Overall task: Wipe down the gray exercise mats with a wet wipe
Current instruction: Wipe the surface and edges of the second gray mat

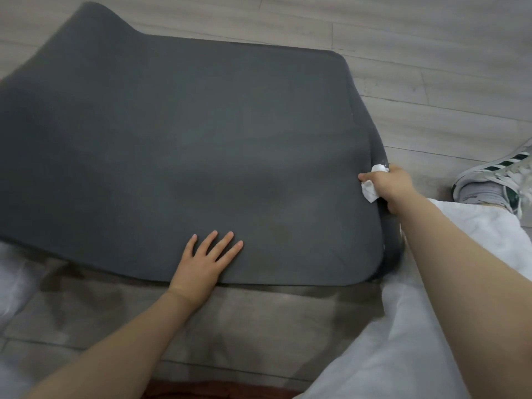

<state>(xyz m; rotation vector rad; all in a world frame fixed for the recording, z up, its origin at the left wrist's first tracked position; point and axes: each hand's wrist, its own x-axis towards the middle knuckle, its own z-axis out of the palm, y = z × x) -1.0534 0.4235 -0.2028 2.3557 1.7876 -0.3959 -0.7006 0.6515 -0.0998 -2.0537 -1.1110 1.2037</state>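
The gray exercise mat (178, 145) lay spread across the pale wood-grain floor (431, 53), filling most of the view, its far left end curling up and away toward the top corner. Down at the near edge, the left hand (201, 263) was planted flat on the mat, palm down, fingers (221, 243) straight and spread apart, holding nothing, the wrist trailing back over the floor. Over on the right, the right hand (394, 182) sat right at the mat's right-hand edge, its fingers curled tight around a crumpled white wet wipe (370, 191); bits of the wipe poked out above and below the knuckles, touching the mat's rounded side. A second layer of dark mat edge (391, 254) showed just beneath along that right side. The person's pale trouser leg (403, 326) ran along beside the right arm, and a white sneaker with dark green stripes (498, 180) rested on the floor, well apart from the mat's corner.
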